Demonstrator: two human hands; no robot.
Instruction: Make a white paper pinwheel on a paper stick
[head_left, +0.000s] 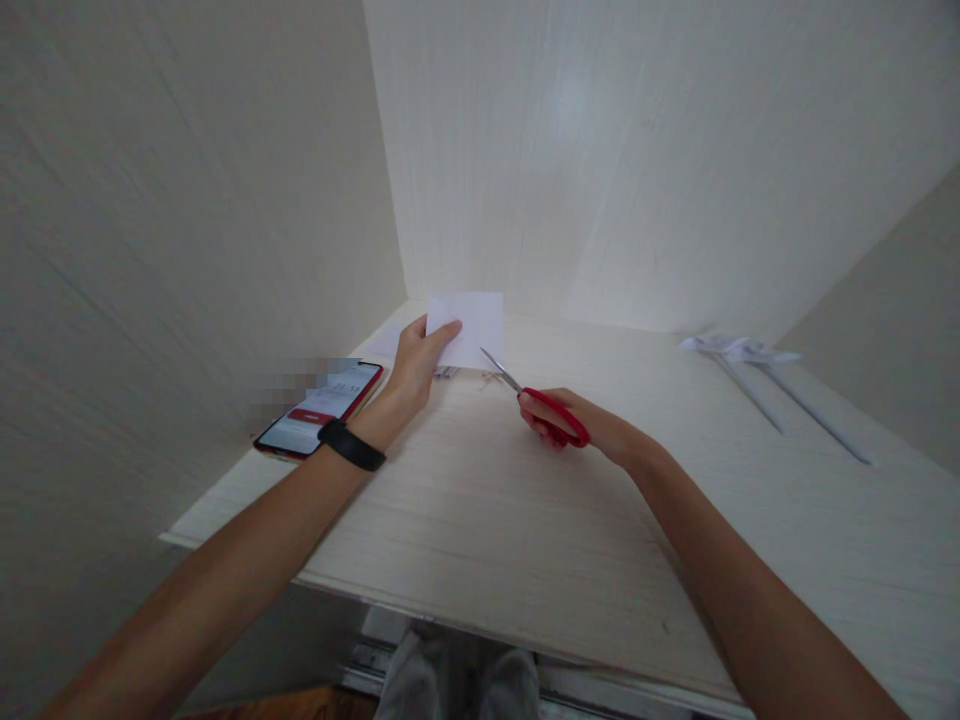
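Note:
My left hand (421,362) grips a small white sheet of paper (472,325) by its left side, thumb on the front face. The paper is held up off the tabletop, tilted toward me. In my right hand (559,415) is a pair of scissors (561,418) with red handles and metal blades. The blades point up and left, their tip in front of the paper's lower right part; whether they touch it I cannot tell. Some thin, small items (448,372) lie on the table just under the paper, partly hidden by it.
A phone (319,410) with its screen lit lies at the left, beside my left wrist. Two white paper pinwheel-like pieces on sticks (739,352) rest at the back right. Pale walls close in the white table (480,530) at the left, back and right.

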